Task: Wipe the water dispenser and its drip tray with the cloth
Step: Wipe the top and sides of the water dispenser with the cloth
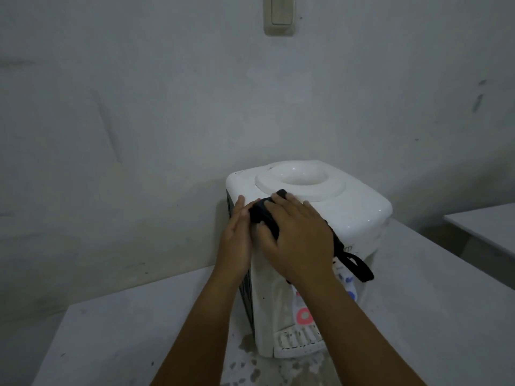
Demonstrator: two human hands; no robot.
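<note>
Head view: one camera, looking down along both forearms at the job.
Water dispenser (pixel 348 215): one white unit, upright on the table (pixel 117 335), its back near the wall (pixel 139 121), its round bottle well open on top.
Cloth (pixel 264 215): one dark cloth, bunched on the dispenser's top front-left edge, with a strap-like tail hanging down the front face past the right wrist.
Right hand (pixel 301 235): flat on the cloth, fingers spread and fairly straight, pressing it onto the top; one fingertip is tucked under a fold.
Left hand (pixel 237 240): laid against the dispenser's upper left corner, fingers straight and together, thumb touching the cloth's edge.
Drip tray (pixel 301 339): one slotted white tray at the foot of the front face, uncovered, just above the table.
Taps: a pink one and blue marks show behind the right forearm; the picture is too dim and blurred to count them.
Table edges: the left edge runs well apart from the unit, with open surface left and right; speckled wet-looking patches lie in front of the tray.
Second table (pixel 485 229): one, far right, separated by a gap.
Wall switch (pixel 280 13): one, high above the dispenser.
</note>
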